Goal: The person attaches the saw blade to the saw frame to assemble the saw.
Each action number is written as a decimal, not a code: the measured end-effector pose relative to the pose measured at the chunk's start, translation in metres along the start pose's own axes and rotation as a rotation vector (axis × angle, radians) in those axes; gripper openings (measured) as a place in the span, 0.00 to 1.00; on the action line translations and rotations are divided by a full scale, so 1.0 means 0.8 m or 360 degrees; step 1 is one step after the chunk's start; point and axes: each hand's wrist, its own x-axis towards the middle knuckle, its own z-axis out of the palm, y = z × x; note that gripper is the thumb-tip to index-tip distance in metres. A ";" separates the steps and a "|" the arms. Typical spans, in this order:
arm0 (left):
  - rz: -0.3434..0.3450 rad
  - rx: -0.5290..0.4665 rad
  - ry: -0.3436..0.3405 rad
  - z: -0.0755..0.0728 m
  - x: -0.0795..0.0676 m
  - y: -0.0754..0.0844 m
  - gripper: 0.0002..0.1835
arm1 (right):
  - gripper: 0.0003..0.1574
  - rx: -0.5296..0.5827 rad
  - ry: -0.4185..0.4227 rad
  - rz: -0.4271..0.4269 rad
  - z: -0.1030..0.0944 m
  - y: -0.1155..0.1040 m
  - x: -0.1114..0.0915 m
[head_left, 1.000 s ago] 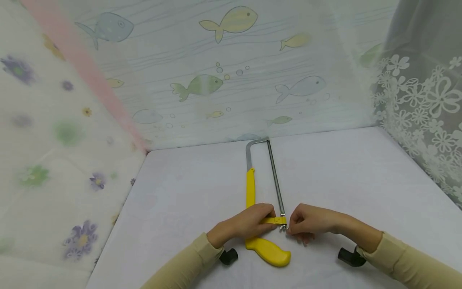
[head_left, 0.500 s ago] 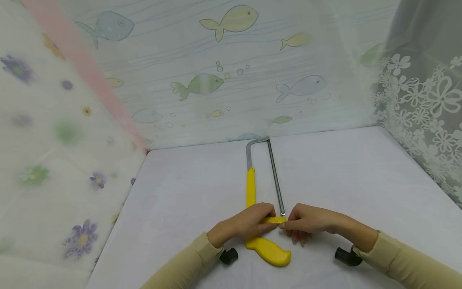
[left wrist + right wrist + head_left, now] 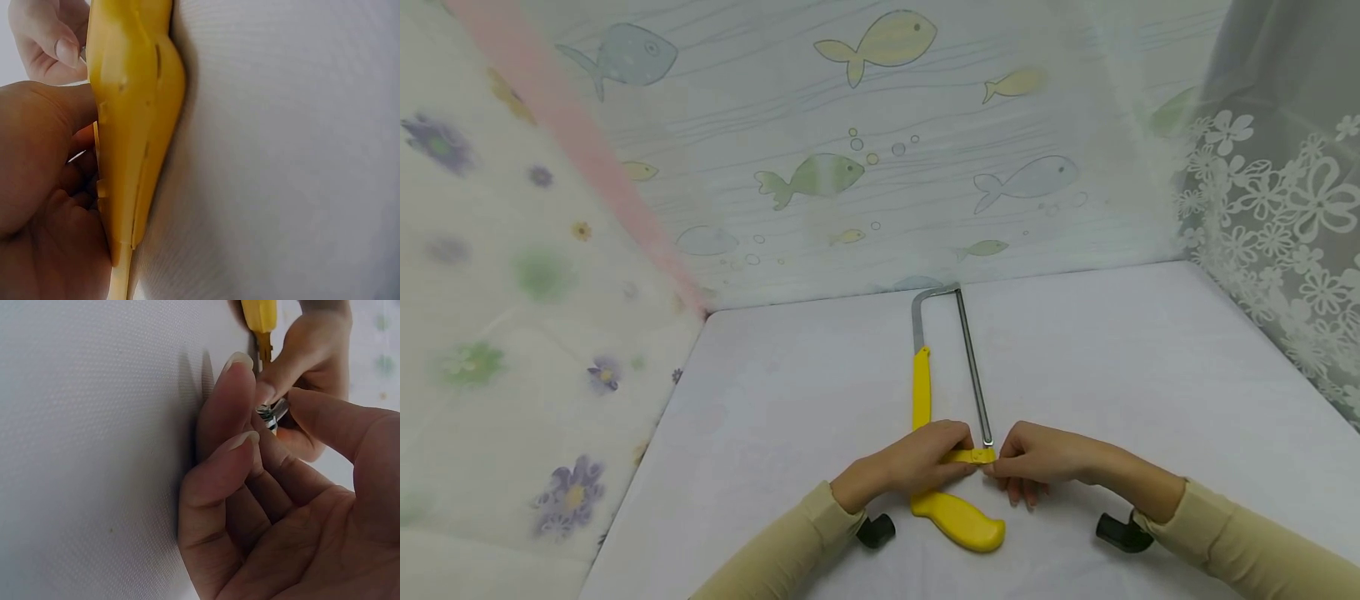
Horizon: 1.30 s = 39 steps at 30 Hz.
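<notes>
A hacksaw (image 3: 966, 523) with a yellow handle and frame lies flat on the white table in the head view. Its dark blade (image 3: 973, 367) runs along the right side, toward the back. My left hand (image 3: 917, 460) grips the yellow arm of the frame just above the handle; its fingers curl around the frame in the left wrist view. At the near end of the blade, my right hand (image 3: 1056, 454) pinches a small metal wing nut (image 3: 280, 410) between thumb and index finger. The other right fingers curl loosely near the tabletop. From the head view, fingertips hide the nut.
The white-covered table (image 3: 790, 367) extends around the saw on all sides. Behind it hangs a fish-print curtain (image 3: 887, 108), with a flowered sheet (image 3: 497, 292) at left and a lace curtain (image 3: 1277, 192) at right. Black wrist-worn pieces (image 3: 1123, 533) sit under both sleeves.
My right hand has shifted slightly left, its fingertips now covering the wing nut that showed a second ago. The left hand and the hacksaw have stayed in place.
</notes>
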 end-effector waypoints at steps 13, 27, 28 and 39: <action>-0.0015 -0.0017 -0.0008 -0.001 0.000 0.001 0.06 | 0.20 -0.0035 0.0000 -0.0020 -0.005 0.003 -0.008; -0.0032 -0.0019 -0.0003 0.000 0.001 0.000 0.07 | 0.16 -0.0045 -0.0002 -0.0070 -0.007 0.004 -0.010; -0.0032 -0.0015 -0.0003 0.000 0.001 0.000 0.07 | 0.16 -0.0044 0.0000 -0.0073 -0.007 0.004 -0.010; -0.0028 -0.0016 -0.0011 0.000 0.002 -0.001 0.07 | 0.14 -0.0004 -0.0025 -0.0093 -0.005 0.008 -0.006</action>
